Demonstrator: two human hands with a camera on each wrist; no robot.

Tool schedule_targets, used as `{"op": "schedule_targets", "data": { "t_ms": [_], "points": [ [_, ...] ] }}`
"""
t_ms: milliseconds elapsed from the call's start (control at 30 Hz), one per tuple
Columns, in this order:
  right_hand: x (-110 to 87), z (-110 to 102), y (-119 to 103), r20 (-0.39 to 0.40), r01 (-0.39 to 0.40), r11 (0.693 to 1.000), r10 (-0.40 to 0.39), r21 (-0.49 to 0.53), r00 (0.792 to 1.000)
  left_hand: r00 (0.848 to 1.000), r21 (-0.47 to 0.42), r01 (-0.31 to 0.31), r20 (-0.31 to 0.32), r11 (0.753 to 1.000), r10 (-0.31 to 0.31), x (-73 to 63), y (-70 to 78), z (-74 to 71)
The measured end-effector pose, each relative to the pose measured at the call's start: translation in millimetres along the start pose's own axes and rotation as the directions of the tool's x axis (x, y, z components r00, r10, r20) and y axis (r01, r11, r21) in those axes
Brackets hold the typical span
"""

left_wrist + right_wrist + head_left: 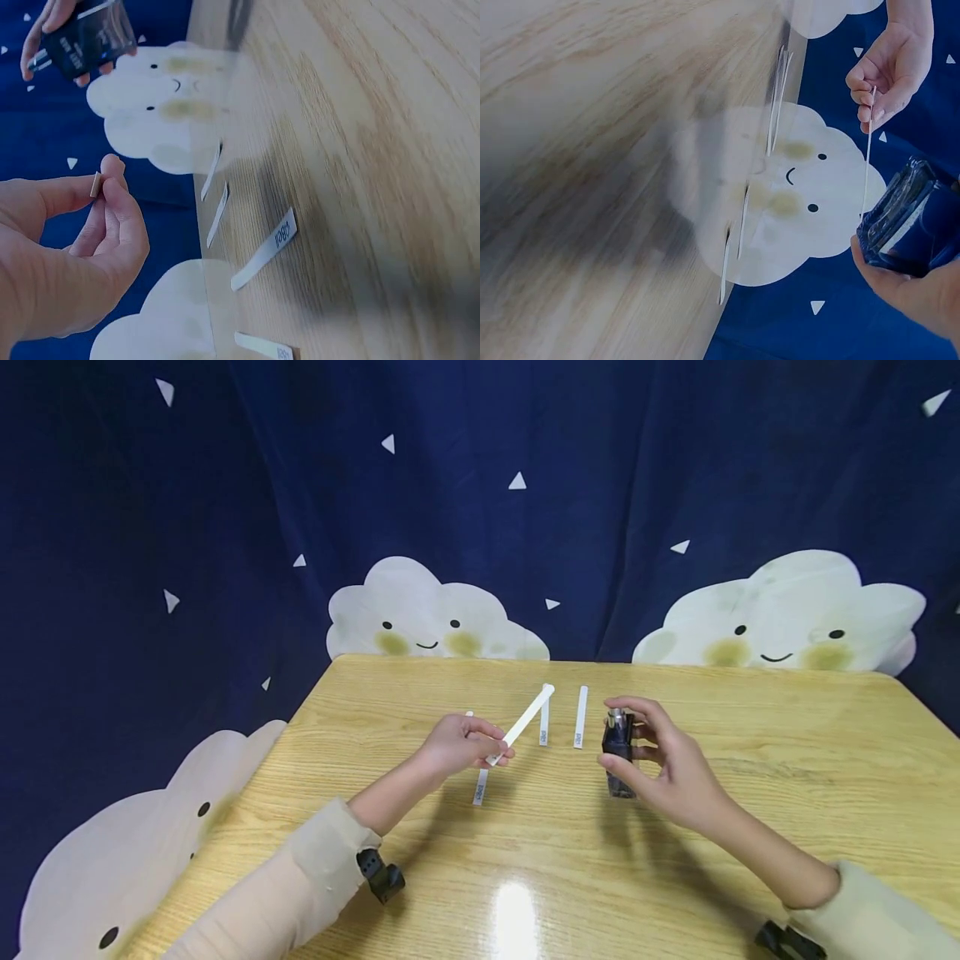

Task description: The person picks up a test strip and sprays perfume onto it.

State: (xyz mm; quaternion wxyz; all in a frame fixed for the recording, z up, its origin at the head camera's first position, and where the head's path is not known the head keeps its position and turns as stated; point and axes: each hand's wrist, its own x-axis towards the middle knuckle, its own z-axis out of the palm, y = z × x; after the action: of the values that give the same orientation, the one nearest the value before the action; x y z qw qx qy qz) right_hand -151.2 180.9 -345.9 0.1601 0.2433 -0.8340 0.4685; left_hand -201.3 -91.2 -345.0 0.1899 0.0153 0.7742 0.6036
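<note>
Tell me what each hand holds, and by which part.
The left hand pinches a narrow, flat, white paper-like strip near one end; the right hand grips a dark, boxy, glass-like bottle by its body.

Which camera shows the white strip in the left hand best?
The head view, because the white strip shows its broad face and most of its length beyond the left hand. The left wrist view shows only its end; the right wrist view shows it edge-on, a thin line.
</note>
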Motion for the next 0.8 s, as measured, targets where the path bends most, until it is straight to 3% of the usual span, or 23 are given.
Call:
{"op": "schedule_targets", "data": {
  "t_ms": [233,467,800],
  "points": [
    [6.3,4,1,-0.042,0.01,0.989,-0.016,-0.144,0.999,0.999,0.048,-0.03,0.041,0.998,0.028,-3.7,1.6,8.7],
    [9.9,8,2,-0.107,0.054,0.94,-0.096,-0.337,0.99,0.998,0.055,-0.06,0.037,0.997,0.059,-8.6,3.1,15.9],
    [9.9,11,7,-0.125,0.078,0.925,-0.133,-0.373,0.983,0.992,0.094,-0.117,0.055,0.989,0.112,-16.9,7.1,23.1]
  ]
}}
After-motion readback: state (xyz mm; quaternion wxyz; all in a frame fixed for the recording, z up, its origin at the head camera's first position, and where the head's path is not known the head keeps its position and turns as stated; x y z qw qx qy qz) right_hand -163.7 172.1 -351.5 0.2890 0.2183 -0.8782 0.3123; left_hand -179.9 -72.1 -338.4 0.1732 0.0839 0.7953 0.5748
